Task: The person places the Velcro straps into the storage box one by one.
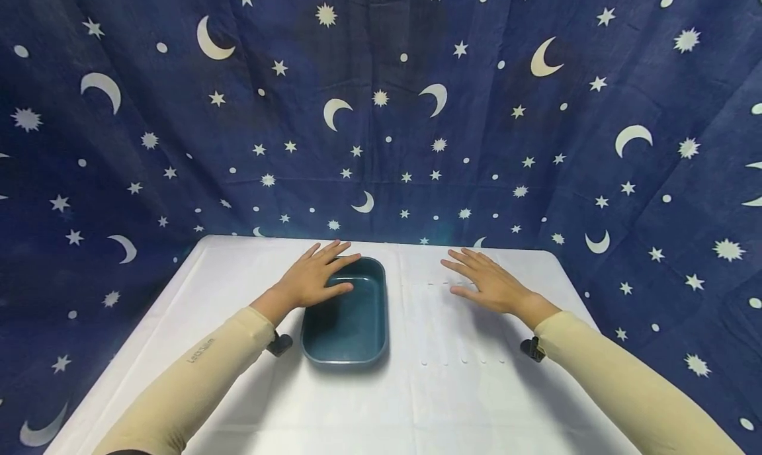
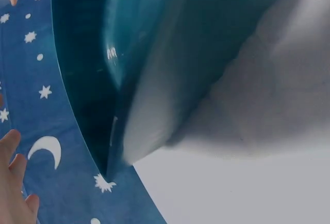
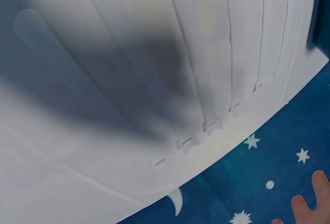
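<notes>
Backdrop: dark blue cloth [image 1: 393,144] with white moons and stars
White table [image 1: 238,283]: stands before it
Teal bin [image 1: 354,326]: left of the table's middle
Left hand [image 1: 312,280]: fingers spread, over the bin's far left part, contact unclear
Right hand [image 1: 491,286]: fingers spread, holding nothing, right of the bin
Pale strips [image 1: 443,329]: side by side, faint

Left hand [image 1: 312,280] and right hand [image 1: 493,284] reach forward, outspread
</notes>
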